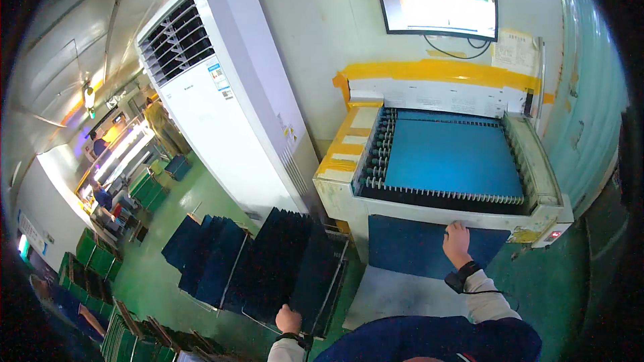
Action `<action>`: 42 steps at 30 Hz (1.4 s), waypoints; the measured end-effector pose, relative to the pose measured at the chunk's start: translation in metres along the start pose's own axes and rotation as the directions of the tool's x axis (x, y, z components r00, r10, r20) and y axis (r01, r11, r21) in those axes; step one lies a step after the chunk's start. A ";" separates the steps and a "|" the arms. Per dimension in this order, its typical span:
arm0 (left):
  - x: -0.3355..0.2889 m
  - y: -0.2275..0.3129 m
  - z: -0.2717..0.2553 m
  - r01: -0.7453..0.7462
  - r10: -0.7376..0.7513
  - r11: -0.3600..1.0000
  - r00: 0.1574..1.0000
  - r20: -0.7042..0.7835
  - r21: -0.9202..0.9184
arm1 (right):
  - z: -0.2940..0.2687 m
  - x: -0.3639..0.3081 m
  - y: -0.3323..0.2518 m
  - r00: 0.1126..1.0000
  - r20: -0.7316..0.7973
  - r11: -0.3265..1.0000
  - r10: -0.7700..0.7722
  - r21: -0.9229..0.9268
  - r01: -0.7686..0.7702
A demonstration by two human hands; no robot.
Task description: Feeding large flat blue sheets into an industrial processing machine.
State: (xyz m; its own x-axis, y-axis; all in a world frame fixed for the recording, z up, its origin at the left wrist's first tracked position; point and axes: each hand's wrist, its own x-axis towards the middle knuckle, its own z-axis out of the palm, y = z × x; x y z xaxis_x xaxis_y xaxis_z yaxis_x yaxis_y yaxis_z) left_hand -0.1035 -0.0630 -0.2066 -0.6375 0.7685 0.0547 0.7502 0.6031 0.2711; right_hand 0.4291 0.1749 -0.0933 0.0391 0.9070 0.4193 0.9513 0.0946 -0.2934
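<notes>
My right hand [457, 241] rests palm down on a blue sheet [416, 247] that lies on the low shelf in front of the conveyor machine [540, 218]. A second blue sheet [451, 157] lies flat on the machine's roller bed. My left hand [289, 320] grips the near edge of a dark panel [295, 268] standing upright in a rack of several dark blue panels [221, 261] to my left. A black band sits on each wrist.
A tall white floor air conditioner [221, 94] stands left of the machine. A wall monitor [439, 1] hangs above it. Green crates [94, 258] and stacked panels [144, 338] line the green floor at left, where other people [104, 198] work at lit benches.
</notes>
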 end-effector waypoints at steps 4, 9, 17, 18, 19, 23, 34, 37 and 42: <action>-0.002 0.003 -0.002 0.017 -0.016 0.999 1.000 -0.025 0.030 | 0.004 -0.002 0.002 0.999 -0.037 1.000 -0.027 -0.005 0.026; -0.005 -0.002 -0.005 -0.013 0.014 1.000 0.999 -0.037 0.024 | -0.008 -0.010 0.001 0.994 -0.107 0.993 0.012 0.116 0.001; -0.007 -0.012 0.001 0.001 -0.001 0.999 1.000 -0.013 0.044 | -0.005 -0.045 0.139 0.792 -0.343 0.857 0.504 0.309 -0.412; -0.003 -0.016 0.008 -0.005 0.006 0.999 1.000 -0.020 0.038 | -0.008 -0.044 0.155 0.780 -0.334 0.843 0.529 0.311 -0.439; 0.000 -0.016 0.016 -0.021 0.022 0.999 1.000 -0.021 0.034 | -0.010 -0.045 0.174 0.761 -0.328 0.825 0.559 0.308 -0.473; 0.014 -0.003 0.002 -0.096 0.096 0.995 0.995 -0.036 0.006 | -0.039 -0.056 0.185 0.722 -0.179 0.699 0.669 0.483 -0.527; 0.011 -0.005 0.004 -0.036 0.036 0.999 0.985 0.167 0.002 | -0.008 -0.067 0.197 0.582 -0.159 0.566 0.798 0.531 -0.631; 0.007 -0.007 -0.002 -0.063 0.062 0.998 0.985 0.162 -0.002 | -0.014 -0.075 0.187 0.589 -0.162 0.560 0.792 0.578 -0.594; 0.009 -0.007 0.000 -0.044 0.038 0.998 0.988 0.149 0.037 | -0.018 -0.077 0.187 0.598 -0.150 0.537 0.787 0.644 -0.545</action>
State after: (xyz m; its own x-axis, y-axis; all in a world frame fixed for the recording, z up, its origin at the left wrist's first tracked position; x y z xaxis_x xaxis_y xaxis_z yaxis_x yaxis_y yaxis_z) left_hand -0.1146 -0.0600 -0.2084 -0.5754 0.8141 -0.0788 0.7835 0.5763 0.2326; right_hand 0.6095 0.1155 -0.1650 0.8180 0.5556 0.1488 0.2925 -0.1790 -0.9394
